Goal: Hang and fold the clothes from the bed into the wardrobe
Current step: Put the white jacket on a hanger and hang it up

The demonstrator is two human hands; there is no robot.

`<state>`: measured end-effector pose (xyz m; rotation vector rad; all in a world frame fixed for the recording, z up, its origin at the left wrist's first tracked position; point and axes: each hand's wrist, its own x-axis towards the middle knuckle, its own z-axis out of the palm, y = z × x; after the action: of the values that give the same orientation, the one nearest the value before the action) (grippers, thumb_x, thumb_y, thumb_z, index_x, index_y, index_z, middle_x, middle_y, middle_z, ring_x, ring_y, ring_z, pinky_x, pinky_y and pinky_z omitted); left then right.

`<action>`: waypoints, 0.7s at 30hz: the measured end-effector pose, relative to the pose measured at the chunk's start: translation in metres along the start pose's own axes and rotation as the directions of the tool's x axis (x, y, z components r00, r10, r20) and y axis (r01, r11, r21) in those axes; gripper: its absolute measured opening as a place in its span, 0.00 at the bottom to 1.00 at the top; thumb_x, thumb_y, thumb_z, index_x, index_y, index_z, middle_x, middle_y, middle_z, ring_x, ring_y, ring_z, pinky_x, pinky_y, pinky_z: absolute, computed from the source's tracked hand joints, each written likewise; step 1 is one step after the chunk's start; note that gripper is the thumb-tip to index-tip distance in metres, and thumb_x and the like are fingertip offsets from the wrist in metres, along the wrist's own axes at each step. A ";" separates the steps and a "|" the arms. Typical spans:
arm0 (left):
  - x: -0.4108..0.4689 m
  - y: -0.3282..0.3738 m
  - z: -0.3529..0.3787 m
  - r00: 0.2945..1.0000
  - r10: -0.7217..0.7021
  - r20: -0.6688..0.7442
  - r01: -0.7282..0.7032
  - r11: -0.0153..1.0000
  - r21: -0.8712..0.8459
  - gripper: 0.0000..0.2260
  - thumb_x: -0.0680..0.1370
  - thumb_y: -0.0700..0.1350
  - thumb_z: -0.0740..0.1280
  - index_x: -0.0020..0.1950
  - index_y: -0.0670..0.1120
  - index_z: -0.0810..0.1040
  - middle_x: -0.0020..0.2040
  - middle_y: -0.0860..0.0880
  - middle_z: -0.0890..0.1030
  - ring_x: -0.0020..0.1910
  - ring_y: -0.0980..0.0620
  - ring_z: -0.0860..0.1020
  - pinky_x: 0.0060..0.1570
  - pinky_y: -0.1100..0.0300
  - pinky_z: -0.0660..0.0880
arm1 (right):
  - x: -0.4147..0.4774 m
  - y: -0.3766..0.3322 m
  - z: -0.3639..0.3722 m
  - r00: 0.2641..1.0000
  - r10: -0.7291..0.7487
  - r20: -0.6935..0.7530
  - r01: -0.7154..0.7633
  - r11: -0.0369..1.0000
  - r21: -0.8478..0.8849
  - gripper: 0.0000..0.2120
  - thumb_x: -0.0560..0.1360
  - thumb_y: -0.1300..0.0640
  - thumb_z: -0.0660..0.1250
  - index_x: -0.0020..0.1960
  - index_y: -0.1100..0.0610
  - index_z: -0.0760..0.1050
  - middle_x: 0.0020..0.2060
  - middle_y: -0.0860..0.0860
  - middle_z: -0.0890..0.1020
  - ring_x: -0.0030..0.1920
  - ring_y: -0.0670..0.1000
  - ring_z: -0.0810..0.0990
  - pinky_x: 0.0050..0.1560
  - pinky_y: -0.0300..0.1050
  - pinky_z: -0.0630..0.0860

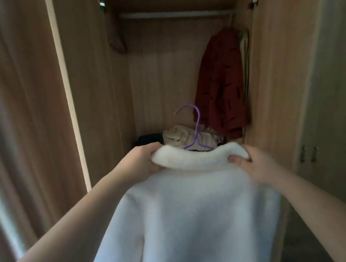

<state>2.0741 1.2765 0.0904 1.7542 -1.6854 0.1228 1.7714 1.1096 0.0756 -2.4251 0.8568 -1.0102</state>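
Open wardrobe [160, 67]; white coat [197, 203] hangs lengthwise down, hanger hook [196, 115] up.

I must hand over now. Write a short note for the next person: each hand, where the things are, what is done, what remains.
Left hand: grips the collar of the white fleece garment.
Right hand: grips the collar's other end.
Purple hanger: its hook sticks up out of the collar, not yet on the rail.
Done: a red garment hangs at the rail's right end; beige clothes lie low in the wardrobe.
Left: hook the hanger on the rail. The bed is out of view.
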 end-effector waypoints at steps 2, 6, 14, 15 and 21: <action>0.019 -0.016 -0.003 0.993 -0.086 0.085 0.084 0.996 0.029 0.20 0.68 0.57 0.76 0.56 0.65 0.73 0.47 0.62 0.81 0.47 0.61 0.80 0.45 0.61 0.77 | 0.030 0.008 0.011 0.998 0.008 -0.059 -0.009 1.000 -0.012 0.10 0.72 0.35 0.66 0.52 0.33 0.76 0.45 0.38 0.85 0.46 0.40 0.82 0.48 0.43 0.78; 0.065 -0.031 0.005 0.956 -0.146 0.253 0.224 0.923 -0.313 0.31 0.67 0.71 0.71 0.65 0.59 0.73 0.54 0.58 0.83 0.54 0.57 0.82 0.52 0.60 0.79 | 0.084 0.039 0.020 0.980 -0.061 -0.188 0.028 0.984 -0.176 0.22 0.69 0.28 0.56 0.54 0.40 0.72 0.39 0.44 0.82 0.44 0.54 0.82 0.40 0.48 0.74; 0.224 -0.048 0.052 0.966 -0.127 -0.227 0.125 0.992 -0.023 0.16 0.72 0.67 0.65 0.44 0.55 0.76 0.37 0.54 0.81 0.38 0.55 0.80 0.42 0.53 0.76 | 0.217 0.098 -0.011 0.950 -0.219 -0.222 0.157 0.951 -0.267 0.12 0.75 0.35 0.58 0.49 0.42 0.66 0.32 0.44 0.76 0.33 0.48 0.75 0.32 0.48 0.69; 0.246 -0.050 0.053 0.957 -0.115 -0.265 0.119 0.993 0.001 0.18 0.70 0.69 0.63 0.44 0.56 0.75 0.37 0.55 0.81 0.37 0.56 0.79 0.41 0.54 0.76 | 0.235 0.106 -0.016 0.951 -0.218 -0.220 0.165 0.957 -0.238 0.10 0.76 0.36 0.59 0.51 0.41 0.66 0.33 0.44 0.77 0.34 0.48 0.76 0.33 0.48 0.70; 0.352 -0.071 0.075 0.903 -0.069 -0.425 0.116 0.990 0.086 0.17 0.70 0.70 0.62 0.47 0.59 0.72 0.37 0.58 0.80 0.37 0.60 0.78 0.37 0.56 0.75 | 0.342 0.150 -0.028 0.963 -0.217 -0.158 0.194 0.969 -0.152 0.10 0.77 0.38 0.62 0.52 0.43 0.73 0.41 0.43 0.79 0.42 0.47 0.78 0.42 0.50 0.73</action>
<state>2.1636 0.9337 0.1847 1.7314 -1.2980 0.5227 1.8833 0.7693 0.1855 -2.6129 0.7612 -1.2945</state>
